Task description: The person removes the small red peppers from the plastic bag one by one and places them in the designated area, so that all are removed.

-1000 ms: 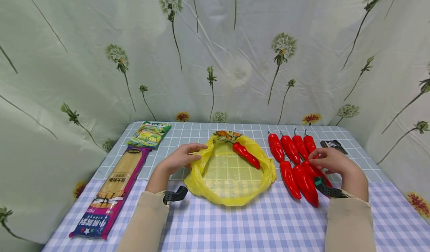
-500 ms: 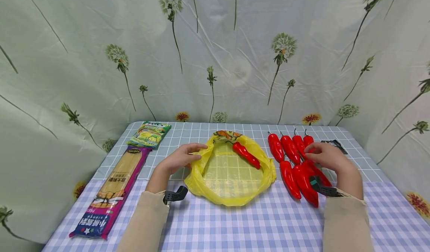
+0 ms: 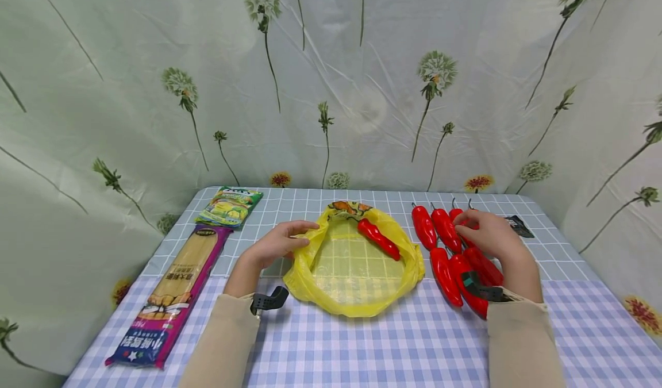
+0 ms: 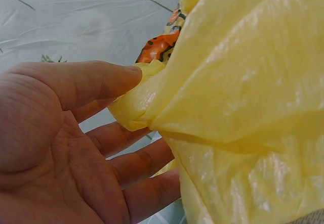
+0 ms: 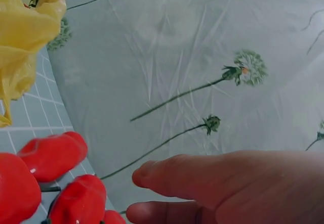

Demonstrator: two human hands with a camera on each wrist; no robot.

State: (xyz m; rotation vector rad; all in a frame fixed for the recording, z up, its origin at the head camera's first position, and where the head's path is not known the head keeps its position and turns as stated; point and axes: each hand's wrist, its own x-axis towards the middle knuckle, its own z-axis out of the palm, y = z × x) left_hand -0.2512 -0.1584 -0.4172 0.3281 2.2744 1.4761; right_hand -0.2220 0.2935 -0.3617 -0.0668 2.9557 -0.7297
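Observation:
My left hand [image 3: 279, 243] pinches the left rim of an open yellow plastic bag [image 3: 302, 270] between thumb and fingers; in the left wrist view the bag's gathered edge [image 4: 134, 100] sits under the thumb. One red chili pepper [image 3: 380, 239] lies inside the bag. My right hand [image 3: 493, 235] hovers over a group of red chili peppers [image 3: 424, 228] lying in two rows, with its fingers loosely bent and partly covering those behind. In the right wrist view nothing shows between the right hand's [image 5: 202, 183] thumb and finger, and red peppers [image 5: 53, 155] lie to its left.
A long pasta packet [image 3: 170, 296] lies along the table's left side, with a green and yellow packet [image 3: 230, 207] behind it. A small black packet [image 3: 519, 226] lies beyond the right hand. A flower-patterned curtain [image 3: 362, 89] hangs behind the checked tablecloth [image 3: 362, 353].
My right hand has moved left and slightly away from me over the peppers, uncovering more of the front right one and the black packet. The left hand and bag have stayed put.

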